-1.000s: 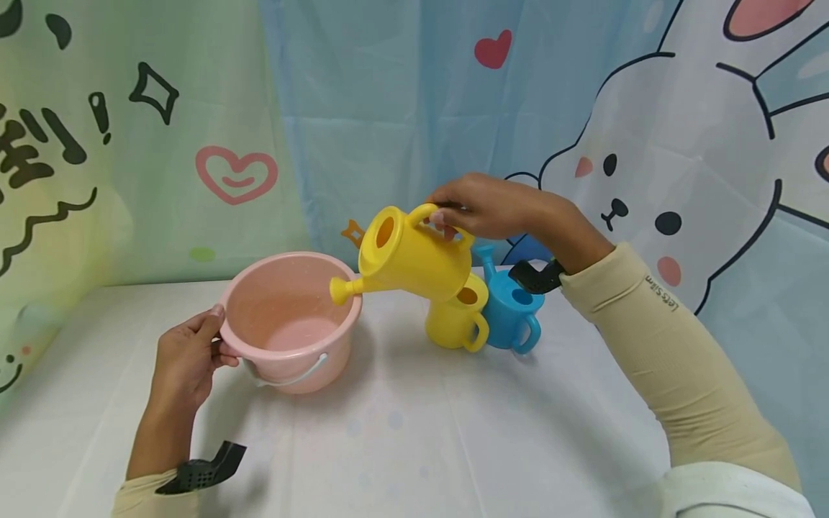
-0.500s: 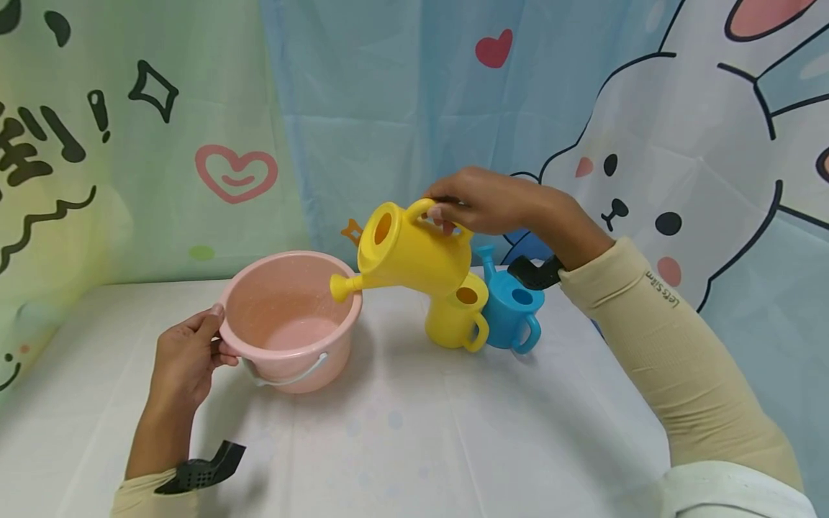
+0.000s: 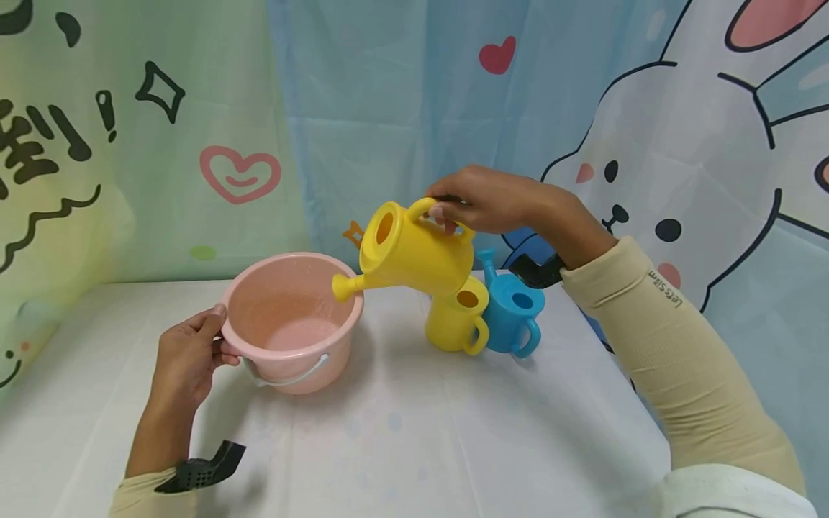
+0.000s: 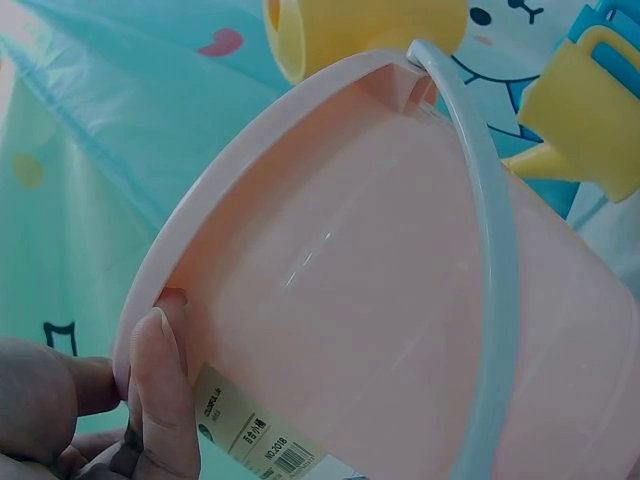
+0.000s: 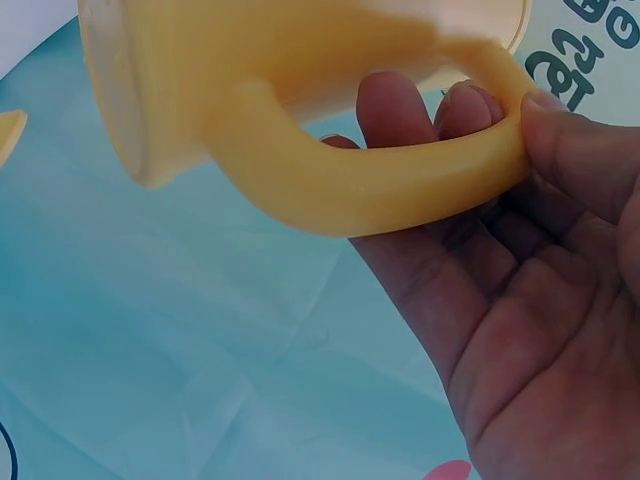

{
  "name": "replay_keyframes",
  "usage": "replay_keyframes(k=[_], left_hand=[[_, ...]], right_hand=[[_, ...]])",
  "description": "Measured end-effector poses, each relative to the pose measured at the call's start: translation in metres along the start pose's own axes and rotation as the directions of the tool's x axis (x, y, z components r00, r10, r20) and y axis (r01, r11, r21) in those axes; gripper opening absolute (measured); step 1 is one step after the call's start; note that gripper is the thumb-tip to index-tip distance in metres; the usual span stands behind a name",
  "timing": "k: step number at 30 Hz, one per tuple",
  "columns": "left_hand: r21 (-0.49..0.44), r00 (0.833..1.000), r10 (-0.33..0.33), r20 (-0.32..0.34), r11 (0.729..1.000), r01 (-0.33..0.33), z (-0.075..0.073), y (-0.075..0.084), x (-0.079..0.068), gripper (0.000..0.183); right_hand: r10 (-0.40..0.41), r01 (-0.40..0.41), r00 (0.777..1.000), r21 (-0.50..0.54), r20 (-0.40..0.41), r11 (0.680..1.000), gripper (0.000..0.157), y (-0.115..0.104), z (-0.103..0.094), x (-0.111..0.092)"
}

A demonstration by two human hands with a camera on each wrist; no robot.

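My left hand (image 3: pixel 188 354) pinches the rim of a pink bucket (image 3: pixel 278 354) at its left side, thumb on top and fingers beneath. The bucket leans a little towards me, its pale handle (image 4: pixel 495 250) hanging down the front. In the left wrist view a paper label (image 4: pixel 255 430) shows on its wall, near the fingers. My right hand (image 3: pixel 482 203) grips the handle of a yellow watering can (image 3: pixel 414 252), fingers curled through the loop. The can is held in the air, tipped left, its spout over the bucket's right rim. Faint streaks of water show below the spout inside the bucket.
A second yellow watering can (image 3: pixel 455 320) stands upright on the white table (image 3: pixel 401 446), partly behind the raised one. Close beside it on the right is a blue watering can (image 3: pixel 513 309). A printed curtain (image 3: pixel 363 108) hangs behind the table's far edge.
Compared with one second ago, the raised can sits slightly higher and is tipped about the same. Water streaks in the bucket show more clearly. The left hand stays on the rim.
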State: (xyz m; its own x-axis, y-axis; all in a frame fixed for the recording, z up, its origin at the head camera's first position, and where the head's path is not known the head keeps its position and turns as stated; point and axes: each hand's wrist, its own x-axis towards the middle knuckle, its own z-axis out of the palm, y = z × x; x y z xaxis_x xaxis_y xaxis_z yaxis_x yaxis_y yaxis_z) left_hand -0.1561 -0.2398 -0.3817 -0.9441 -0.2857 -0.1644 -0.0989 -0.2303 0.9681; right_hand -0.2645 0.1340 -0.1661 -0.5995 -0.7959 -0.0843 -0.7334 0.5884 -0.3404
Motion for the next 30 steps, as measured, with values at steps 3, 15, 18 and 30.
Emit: replay_keyframes(k=[3,15,18,30], left_hand=[[0.005,1.0,-0.005,-0.002,1.0,0.005,0.0,0.0015,0.0003,0.066],[0.018,1.0,-0.013,0.006,1.0,0.012,-0.0006,0.0006,-0.0006,0.067],[0.016,1.0,-0.016,-0.002,1.0,0.016,-0.0018,0.0001,-0.0007,0.067],[0.006,1.0,-0.006,0.0,1.0,0.006,0.0012,-0.0002,-0.0016,0.066]], right_hand=[[0.005,-0.005,1.0,-0.005,0.002,1.0,0.022,-0.0021,-0.0011,0.0002],[0.026,-0.025,1.0,-0.035,0.006,0.999,0.022,-0.0063,-0.0023,0.0033],[0.02,-0.02,1.0,-0.041,0.009,0.999,0.022,-0.0062,-0.0021,0.0054],[0.034,-0.033,0.999,-0.049,0.021,0.998,0.022,-0.008,-0.0038,0.0061]])
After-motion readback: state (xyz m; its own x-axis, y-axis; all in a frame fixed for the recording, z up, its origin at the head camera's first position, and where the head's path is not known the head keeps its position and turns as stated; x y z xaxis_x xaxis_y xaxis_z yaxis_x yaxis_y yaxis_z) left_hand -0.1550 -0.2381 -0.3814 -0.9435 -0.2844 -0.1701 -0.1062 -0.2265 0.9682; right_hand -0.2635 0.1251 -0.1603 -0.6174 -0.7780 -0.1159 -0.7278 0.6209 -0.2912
